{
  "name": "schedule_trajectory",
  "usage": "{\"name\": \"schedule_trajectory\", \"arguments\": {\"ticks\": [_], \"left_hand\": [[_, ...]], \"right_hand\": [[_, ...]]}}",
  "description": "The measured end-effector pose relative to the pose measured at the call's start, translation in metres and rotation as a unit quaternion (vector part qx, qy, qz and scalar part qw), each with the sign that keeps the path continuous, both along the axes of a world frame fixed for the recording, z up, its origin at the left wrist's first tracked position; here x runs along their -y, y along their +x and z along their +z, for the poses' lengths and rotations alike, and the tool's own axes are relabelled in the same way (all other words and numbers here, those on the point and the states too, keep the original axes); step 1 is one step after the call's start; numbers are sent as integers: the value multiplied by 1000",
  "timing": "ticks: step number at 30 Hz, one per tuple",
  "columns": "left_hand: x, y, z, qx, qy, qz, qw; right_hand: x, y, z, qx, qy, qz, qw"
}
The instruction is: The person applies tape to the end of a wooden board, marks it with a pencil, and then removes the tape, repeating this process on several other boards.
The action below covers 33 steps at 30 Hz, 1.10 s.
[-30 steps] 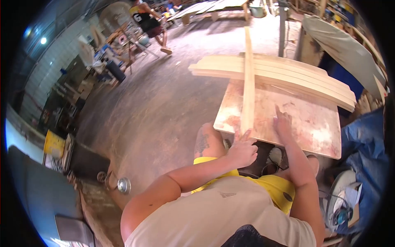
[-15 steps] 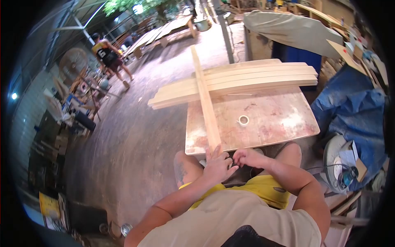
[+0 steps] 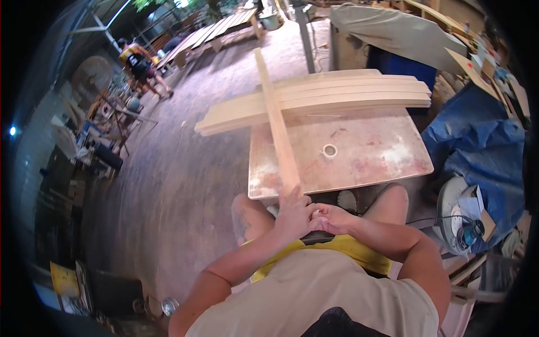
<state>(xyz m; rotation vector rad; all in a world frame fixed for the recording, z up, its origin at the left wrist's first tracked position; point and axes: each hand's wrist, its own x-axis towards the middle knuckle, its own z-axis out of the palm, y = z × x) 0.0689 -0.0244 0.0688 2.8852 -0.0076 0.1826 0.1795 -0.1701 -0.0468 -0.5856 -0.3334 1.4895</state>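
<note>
At the near edge of the small table (image 3: 387, 163), the near end of a long wooden slat (image 3: 278, 129) is met by the left hand (image 3: 295, 214), with one finger laid up along it; whether the end is clasped cannot be told. The right hand (image 3: 332, 218) is curled just beside, touching the left. The slat is laid away from both hands across a stack of planks (image 3: 348, 92), left of a tape roll (image 3: 329, 150).

Table (image 3: 387, 165) with planks (image 3: 342, 95), strip (image 3: 278, 126), tape roll (image 3: 329, 150)
</note>
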Motion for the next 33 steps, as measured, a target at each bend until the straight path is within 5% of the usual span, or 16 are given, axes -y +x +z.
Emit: {"name": "schedule_trajectory", "arguments": {"ticks": [6, 8, 12, 16, 18, 20, 22, 25, 33], "left_hand": [[1, 3, -3, -17, 66, -21, 997], [-1, 5, -11, 35, 54, -16, 998], [-8, 8, 2, 73, -133, -7, 988], [-22, 2, -35, 168, -202, 61, 963], [-19, 3, -40, 125, -541, 163, 816], [-25, 2, -55, 120, -590, 171, 780], [-28, 1, -55, 0, -708, 158, 688], [-20, 0, -43, -25, -743, 198, 638], [-9, 2, -40, 9, -764, 210, 610]], "right_hand": [[2, -3, 3, 58, 7, -20, 998], [1, -4, -15, 13, 108, -18, 994], [2, -4, 6, -11, -1, -30, 999], [1, -7, 9, -9, -28, -42, 999], [0, -8, 13, -13, -40, -49, 998], [-1, -8, 15, 2, -53, -63, 997], [-2, -11, 14, -3, -62, -67, 996], [-2, -16, 18, -7, -80, -83, 993], [-1, -27, 29, 3, -117, -136, 984]]}}
